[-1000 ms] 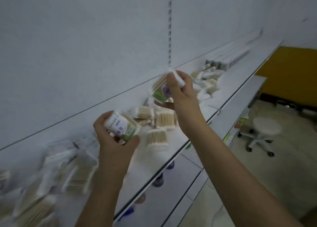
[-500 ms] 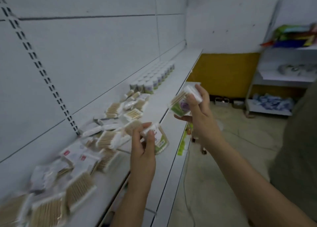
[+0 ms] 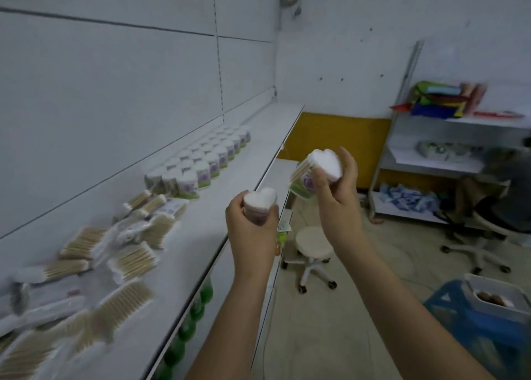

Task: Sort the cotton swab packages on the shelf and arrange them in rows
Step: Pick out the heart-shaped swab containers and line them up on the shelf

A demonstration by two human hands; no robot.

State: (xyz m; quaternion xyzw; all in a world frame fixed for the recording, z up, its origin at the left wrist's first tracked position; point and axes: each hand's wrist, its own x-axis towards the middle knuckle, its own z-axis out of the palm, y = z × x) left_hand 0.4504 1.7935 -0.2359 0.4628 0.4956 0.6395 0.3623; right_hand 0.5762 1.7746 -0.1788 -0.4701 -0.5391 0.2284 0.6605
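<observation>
The left hand (image 3: 253, 224) holds a heart-shaped swab tub (image 3: 260, 204) upright in front of the shelf's edge, fingers and thumb curled round its sides, so this grip is closed on the tub with only the white heart-shaped lid and a little of the body showing above the fingers. The right hand (image 3: 339, 196) is higher and further right, out past the shelf over the floor, and its grip is likewise closed on a second heart-shaped tub (image 3: 313, 175), thumb across the front and fingers wrapped behind; this one is tilted, lid toward the camera, with swab sticks and a purple and green label visible through its side. The two tubs are apart, not touching. On the white shelf (image 3: 247, 184), toward the far end against the back panel, stand rows of matching tubs (image 3: 207, 161), upright and close together, each with a white lid and a green and purple label. Nearer the camera, the shelf carries a loose scatter of flat clear packets of wooden-stick swabs (image 3: 132, 260), lying at different angles and partly overlapping; the nearest ones are blurred. Green bottles (image 3: 198, 308) show on the level below the shelf. Out on the floor stand a white round stool on wheels (image 3: 313, 241), a blue plastic stool (image 3: 485, 322) with a white tray on it, and a white rack (image 3: 448, 161) holding coloured goods.
</observation>
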